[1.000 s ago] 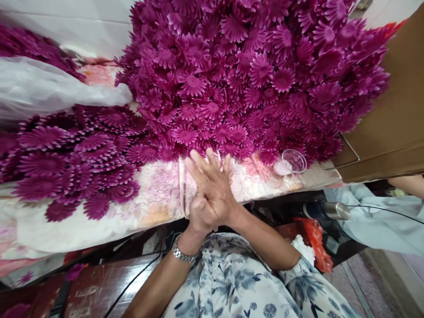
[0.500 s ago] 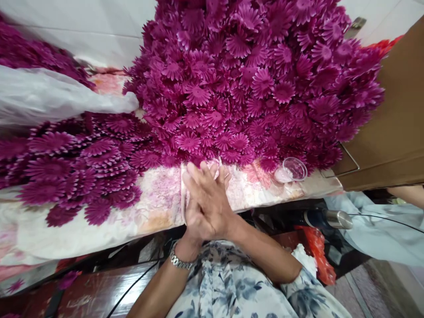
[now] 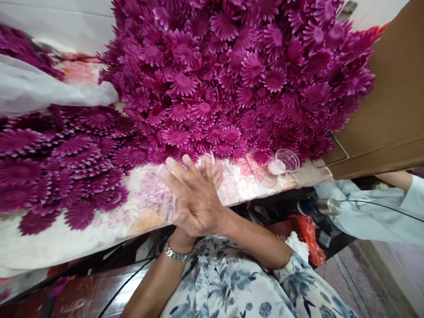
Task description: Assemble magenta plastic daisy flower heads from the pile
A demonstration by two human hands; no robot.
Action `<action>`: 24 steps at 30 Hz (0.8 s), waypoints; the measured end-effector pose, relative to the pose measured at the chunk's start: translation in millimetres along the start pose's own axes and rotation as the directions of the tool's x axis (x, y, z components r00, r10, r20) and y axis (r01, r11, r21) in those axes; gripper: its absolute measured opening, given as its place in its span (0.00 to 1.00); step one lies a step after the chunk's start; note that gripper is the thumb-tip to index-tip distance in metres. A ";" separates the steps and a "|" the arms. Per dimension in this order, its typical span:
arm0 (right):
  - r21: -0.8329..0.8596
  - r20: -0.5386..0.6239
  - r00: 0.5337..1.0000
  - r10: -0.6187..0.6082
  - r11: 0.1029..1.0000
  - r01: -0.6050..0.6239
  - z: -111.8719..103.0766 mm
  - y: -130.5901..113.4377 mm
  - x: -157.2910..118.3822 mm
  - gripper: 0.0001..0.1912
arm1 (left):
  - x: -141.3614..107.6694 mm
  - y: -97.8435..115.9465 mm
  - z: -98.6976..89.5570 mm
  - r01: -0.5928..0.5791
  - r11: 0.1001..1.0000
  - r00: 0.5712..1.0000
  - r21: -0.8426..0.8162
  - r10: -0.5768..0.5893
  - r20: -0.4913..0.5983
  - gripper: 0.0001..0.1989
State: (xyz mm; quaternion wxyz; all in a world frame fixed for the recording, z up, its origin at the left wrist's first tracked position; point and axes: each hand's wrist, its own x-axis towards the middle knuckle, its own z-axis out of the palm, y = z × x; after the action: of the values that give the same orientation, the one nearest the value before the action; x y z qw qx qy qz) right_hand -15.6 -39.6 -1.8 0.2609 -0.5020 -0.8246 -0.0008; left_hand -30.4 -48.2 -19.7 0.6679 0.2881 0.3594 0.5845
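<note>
My right hand [image 3: 198, 201] lies across the front of my left hand [image 3: 216, 173], palm against palm, near the table's front edge. The right fingers are outstretched and spread, slightly smeared by motion. Behind them show the left fingertips, stretched out as well; most of the left palm is hidden. No object shows between the hands. A big heap of purple artificial flower heads [image 3: 232, 88] rises just beyond them. To the left, more purple flower heads [image 3: 76, 163] lie in overlapping stacks.
A stained cloth [image 3: 145, 190] covers the table. A clear plastic cup [image 3: 287, 160] tilts near its right edge, with a cardboard box [image 3: 391, 101] beyond. White plastic sheeting [image 3: 49, 88] covers flowers at left. A metal-capped bottle [image 3: 326, 206] and another person's sleeve [image 3: 418, 194] are at right.
My right hand has slid left across my left hand, its fingers more widely spread. The whole view has shifted, so the heap and cup appear a little further left.
</note>
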 end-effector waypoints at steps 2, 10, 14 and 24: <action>-0.020 -0.050 0.999 0.014 1.000 -0.015 -2.6 11.5 9.0 0.35 | 3.9 8.6 -11.5 0.076 0.995 0.996 -0.065 -0.073 0.053 0.25; 0.344 -0.288 0.932 0.221 0.932 -0.115 -1.6 57.1 -11.0 0.29 | 6.5 37.7 -28.9 0.198 0.949 0.960 -0.247 -0.238 -0.146 0.09; 0.511 -0.198 0.935 0.294 0.845 -0.158 -8.5 52.2 -29.1 0.21 | 7.2 38.9 -34.1 0.179 0.968 0.965 -0.177 -0.208 -0.162 0.12; 0.509 -0.144 0.955 0.260 0.847 -0.154 -11.5 38.3 -32.2 0.04 | -10.0 44.9 -43.6 0.214 0.975 0.976 -0.055 -0.212 0.050 0.23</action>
State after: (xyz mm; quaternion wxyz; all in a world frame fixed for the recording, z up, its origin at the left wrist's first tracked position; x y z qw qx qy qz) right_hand 32.6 -50.3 -15.8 0.4629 -0.5023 -0.7065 0.1852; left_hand -92.3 -52.8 -7.3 0.7428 0.2403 0.3559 0.5136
